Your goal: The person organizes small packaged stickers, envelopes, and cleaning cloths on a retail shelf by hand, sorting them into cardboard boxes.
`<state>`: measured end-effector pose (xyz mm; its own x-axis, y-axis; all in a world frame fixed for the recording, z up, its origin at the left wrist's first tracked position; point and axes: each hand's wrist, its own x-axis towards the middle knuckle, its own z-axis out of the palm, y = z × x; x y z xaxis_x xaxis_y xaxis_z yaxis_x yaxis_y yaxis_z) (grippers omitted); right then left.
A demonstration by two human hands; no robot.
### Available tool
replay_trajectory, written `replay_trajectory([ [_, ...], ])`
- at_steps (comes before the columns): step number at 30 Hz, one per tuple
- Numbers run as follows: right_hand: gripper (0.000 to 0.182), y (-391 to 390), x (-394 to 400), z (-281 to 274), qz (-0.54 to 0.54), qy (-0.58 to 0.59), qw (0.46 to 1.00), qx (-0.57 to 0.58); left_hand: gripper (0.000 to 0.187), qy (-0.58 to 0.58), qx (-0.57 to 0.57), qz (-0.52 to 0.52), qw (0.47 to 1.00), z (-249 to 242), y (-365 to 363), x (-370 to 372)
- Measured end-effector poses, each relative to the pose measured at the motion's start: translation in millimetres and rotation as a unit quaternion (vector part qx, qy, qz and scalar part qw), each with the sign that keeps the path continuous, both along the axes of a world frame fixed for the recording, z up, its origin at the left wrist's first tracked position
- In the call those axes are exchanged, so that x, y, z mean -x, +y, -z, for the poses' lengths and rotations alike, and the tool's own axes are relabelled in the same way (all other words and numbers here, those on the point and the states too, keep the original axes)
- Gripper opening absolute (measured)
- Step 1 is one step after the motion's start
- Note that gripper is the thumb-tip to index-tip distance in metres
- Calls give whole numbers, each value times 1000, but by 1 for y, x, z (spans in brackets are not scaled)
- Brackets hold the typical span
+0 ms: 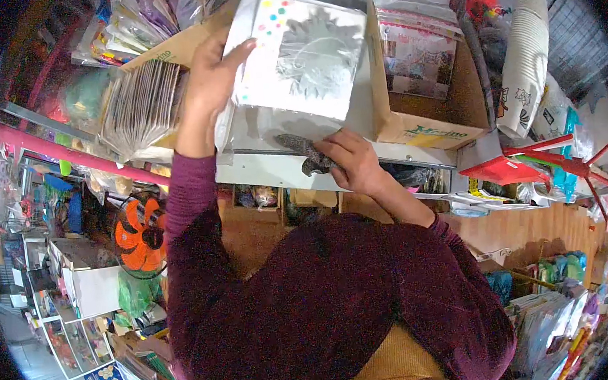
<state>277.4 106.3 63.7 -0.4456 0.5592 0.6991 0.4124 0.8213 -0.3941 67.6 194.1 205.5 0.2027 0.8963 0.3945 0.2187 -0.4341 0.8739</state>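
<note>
My left hand [213, 76] grips the left edge of a flat, clear-wrapped white packet [315, 57] with coloured dots and a grey spiky round print, its thumb across the front. Below the packet's lower edge, my right hand [355, 161] has its fingers closed on a dark grey speckled cloth [308, 150], over the front edge of the white shelf [273, 165]. To the left stands a cardboard box of thin upright packets [141, 103]; to the right, an open cardboard box [420, 127] holds pink-edged packets [419, 59].
A stack of paper cups [525, 51] leans at the right, near a red frame [580, 164]. An orange fan [140, 235] is at the left. Plastic-wrapped goods [141, 24] fill the upper left. Bins of packets [549, 313] stand at the lower right.
</note>
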Motion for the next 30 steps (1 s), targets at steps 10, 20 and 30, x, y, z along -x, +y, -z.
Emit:
replay_trajectory([
  [10, 38, -8, 5, -14, -27, 152, 988, 26, 16, -117, 120, -159, 973, 104, -36, 25],
  [20, 44, 71, 57, -81, 145, 70, 983, -85, 21, 74, 102, -130, 984, 122, -14, 37],
  [30, 51, 77, 88, -17, 149, -247, 956, 47, 26, 137, 110, -110, 978, 129, -5, 39],
])
